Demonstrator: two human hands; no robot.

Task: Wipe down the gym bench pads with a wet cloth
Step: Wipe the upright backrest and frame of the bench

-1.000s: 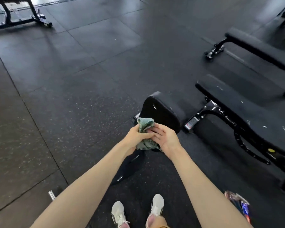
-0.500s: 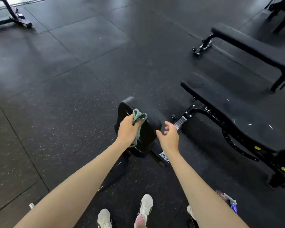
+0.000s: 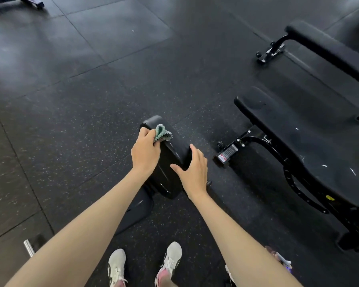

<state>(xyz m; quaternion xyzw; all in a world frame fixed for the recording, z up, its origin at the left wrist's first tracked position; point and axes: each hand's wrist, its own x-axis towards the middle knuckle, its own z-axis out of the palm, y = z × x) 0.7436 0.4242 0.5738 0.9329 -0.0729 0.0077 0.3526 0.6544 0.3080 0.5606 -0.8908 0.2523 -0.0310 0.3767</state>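
Right of the padded bench (image 3: pixel 168 162), second bench (image 3: pixel 303 137), third bench (image 3: pixel 327 48) behind.

A black upholstered pad (image 3: pixel 170 162) tilts up steeply from the floor (image 3: pixel 91 121) in front of you. Your left hand (image 3: pixel 145 152) grips a bunched green cloth (image 3: pixel 163 134) against its top end. A second pad (image 3: pixel 303 137) and a third pad (image 3: pixel 330 48) lie level to your right.

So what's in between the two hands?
The black bench pad. In the head view, its top end sits between the left hand, which grips the green cloth, and the right hand.
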